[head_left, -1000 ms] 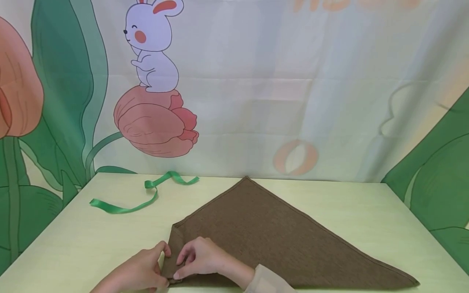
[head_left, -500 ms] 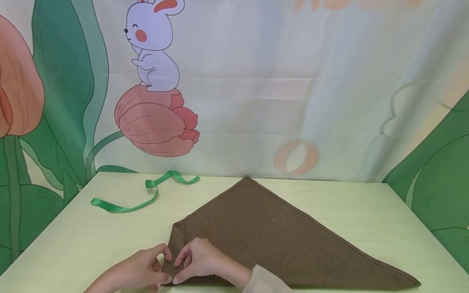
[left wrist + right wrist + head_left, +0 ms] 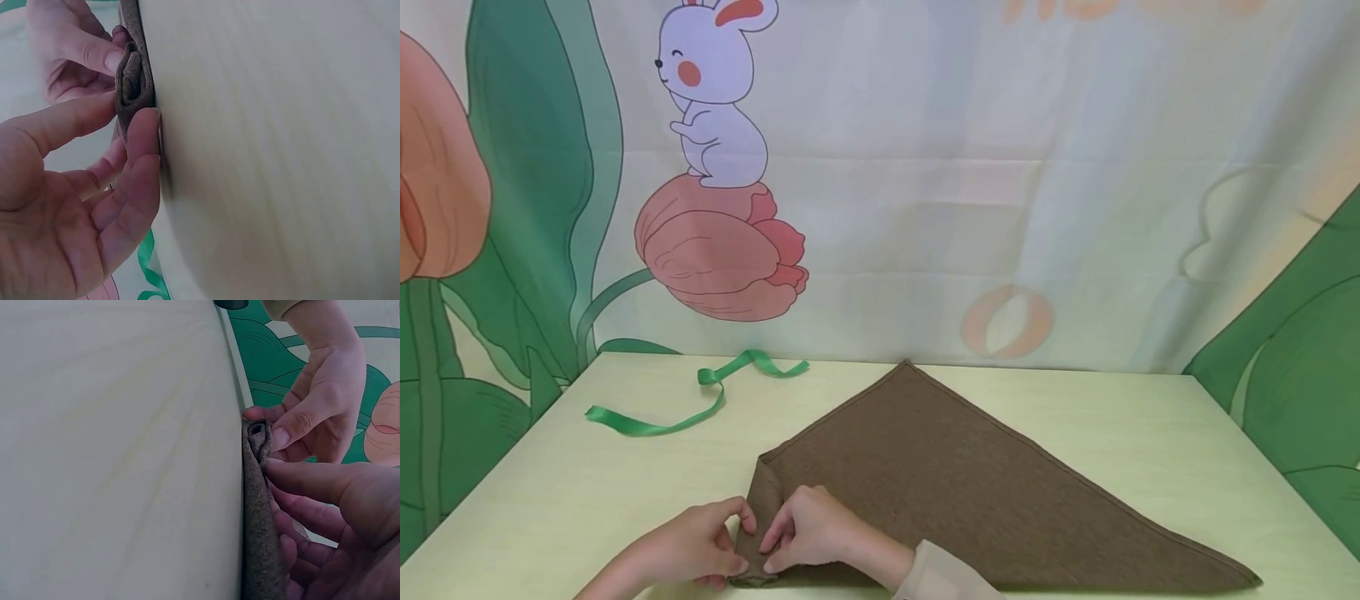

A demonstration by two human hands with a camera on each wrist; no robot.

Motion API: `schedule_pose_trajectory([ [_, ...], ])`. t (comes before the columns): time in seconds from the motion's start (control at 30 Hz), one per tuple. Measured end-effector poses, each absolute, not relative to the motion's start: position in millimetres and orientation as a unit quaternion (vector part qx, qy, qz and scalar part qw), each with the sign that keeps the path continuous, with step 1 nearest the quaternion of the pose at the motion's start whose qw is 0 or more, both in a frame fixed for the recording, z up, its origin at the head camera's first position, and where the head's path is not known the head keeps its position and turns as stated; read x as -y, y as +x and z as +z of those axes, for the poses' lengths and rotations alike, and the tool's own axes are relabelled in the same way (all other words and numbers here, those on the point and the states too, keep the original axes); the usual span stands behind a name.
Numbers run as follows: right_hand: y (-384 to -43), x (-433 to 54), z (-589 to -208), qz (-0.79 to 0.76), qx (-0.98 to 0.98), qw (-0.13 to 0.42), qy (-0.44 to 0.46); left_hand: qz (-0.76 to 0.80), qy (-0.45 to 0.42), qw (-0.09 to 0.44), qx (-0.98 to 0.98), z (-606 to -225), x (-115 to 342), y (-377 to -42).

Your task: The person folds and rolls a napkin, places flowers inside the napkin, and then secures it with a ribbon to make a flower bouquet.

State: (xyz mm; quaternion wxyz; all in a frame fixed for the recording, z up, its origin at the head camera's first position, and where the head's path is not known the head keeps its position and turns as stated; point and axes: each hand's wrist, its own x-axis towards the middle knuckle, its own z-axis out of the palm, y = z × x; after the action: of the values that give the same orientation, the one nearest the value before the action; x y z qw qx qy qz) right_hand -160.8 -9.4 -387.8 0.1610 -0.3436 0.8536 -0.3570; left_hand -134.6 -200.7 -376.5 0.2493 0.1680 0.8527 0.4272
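A brown cloth [image 3: 940, 467], folded into a triangle, lies on the table with its peak at the far edge. Its left corner is turned in as a small roll, whose coiled end [image 3: 132, 78] shows in the left wrist view. My left hand [image 3: 681, 546] grips this roll from the left, thumb on one side and fingers underneath. From the right, my right hand [image 3: 816, 525] pinches the same roll with thumb and curled fingers, close to the left fingertips. In the right wrist view both thumbs meet the rolled end [image 3: 257, 432].
Toward the back left of the pale table [image 3: 587, 500] lies a loose green ribbon [image 3: 658, 429], curled and apart from the cloth. Behind the table hangs a printed backdrop [image 3: 887, 208] with a rabbit and tulips. The cloth's long side runs along the near table edge.
The rolled left edge of the cloth has shifted slightly to the right. Both hands have made small finger movements along it, while the ribbon has stayed put.
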Motion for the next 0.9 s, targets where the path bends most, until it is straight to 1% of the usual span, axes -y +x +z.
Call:
schedule_pose_trajectory([
  [0.27, -160.2, 7.2, -388.1, -0.403, -0.844, 0.188, -0.301, 0.438, 0.124, 0.219, -0.863, -377.5, 194.1, -131.7],
  [0.37, -160.8, 5.2, -388.0, -0.413, -0.837, 0.195, -0.302, 0.443, 0.114, 0.211, -0.864, -378.7, 191.5, -132.1],
  [0.6, -168.4, -10.1, -384.6, -0.475, -0.803, 0.242, -0.267, 0.42, 0.126, 0.196, -0.877, -374.8, 180.0, -135.4],
  [0.77, -173.5, -14.9, -386.1, -0.482, -0.8, 0.246, -0.258, 0.398, 0.126, 0.182, -0.89, -370.4, 172.5, -136.2],
  [0.9, -179.3, -10.9, -387.7, -0.48, -0.801, 0.25, -0.256, 0.405, 0.124, 0.185, -0.887, -370.8, 174.7, -135.7],
])
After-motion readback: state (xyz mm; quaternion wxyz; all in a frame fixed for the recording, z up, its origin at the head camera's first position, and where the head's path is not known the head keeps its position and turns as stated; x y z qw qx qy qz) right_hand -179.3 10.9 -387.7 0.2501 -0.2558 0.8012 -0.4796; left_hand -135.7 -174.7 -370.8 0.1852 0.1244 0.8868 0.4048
